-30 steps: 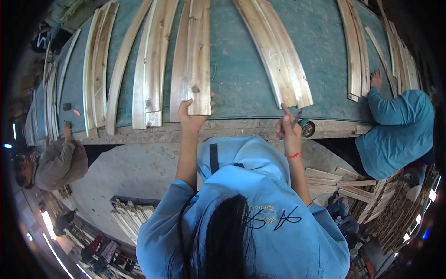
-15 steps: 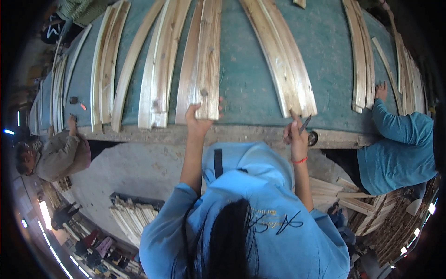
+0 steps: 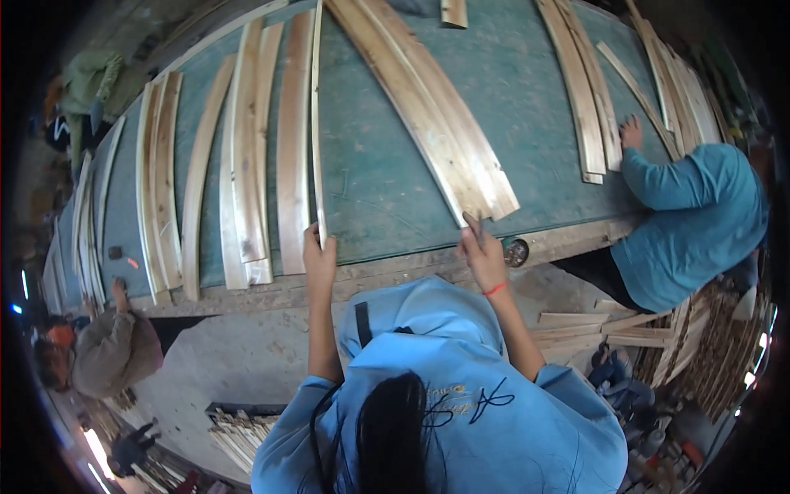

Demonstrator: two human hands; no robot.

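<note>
My left hand (image 3: pixel 321 251) grips the near end of a long wooden plank (image 3: pixel 316 132), which stands on its narrow edge. Close on its left a wider plank (image 3: pixel 293 165) lies flat on the green tabletop (image 3: pixel 370 165). My right hand (image 3: pixel 484 257) is closed around a slim dark pointed tool (image 3: pixel 481 224); its exact kind is unclear. Those fingers are at the near end of a pair of side-by-side planks (image 3: pixel 436 132) that slant away to the far left.
A round dark-rimmed object (image 3: pixel 516 252) sits at the table edge (image 3: pixel 568 244) beside my right hand. More planks (image 3: pixel 156 181) lie to the left. A co-worker in a teal top (image 3: pixel 699 222) reaches over planks on the right; another person (image 3: pixel 115 346) works at the left.
The plank in my left hand has turned from lying flat onto its narrow edge. My view has swung, so the table appears tilted. My right hand stays by the slanted planks' end.
</note>
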